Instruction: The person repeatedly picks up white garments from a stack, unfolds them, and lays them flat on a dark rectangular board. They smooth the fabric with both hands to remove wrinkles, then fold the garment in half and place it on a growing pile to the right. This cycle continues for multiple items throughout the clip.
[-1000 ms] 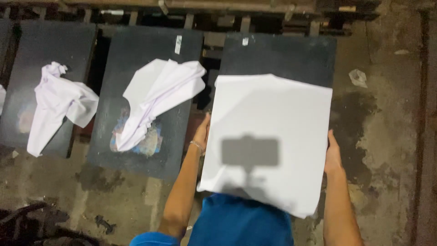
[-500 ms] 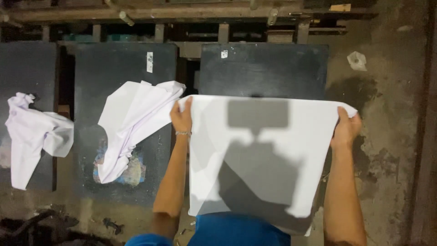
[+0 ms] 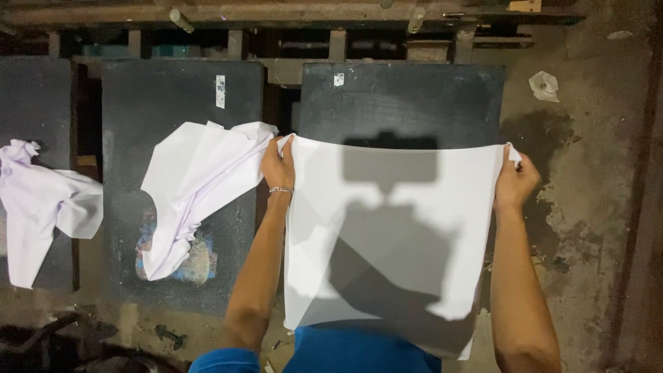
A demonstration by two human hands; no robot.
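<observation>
While both grips are pinching its top corners, white cloth [image 3: 387, 235] is hanging stretched.
L hand [image 3: 278, 164] & R hand [image 3: 514, 181] clenched on it; not yet laid on dark board [image 3: 400, 97].

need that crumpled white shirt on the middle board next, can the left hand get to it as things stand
Probably yes, once it lets go. The left hand grips a corner of the stretched white cloth, but the crumpled shirt lies right beside it on the middle board, nothing between.
</observation>
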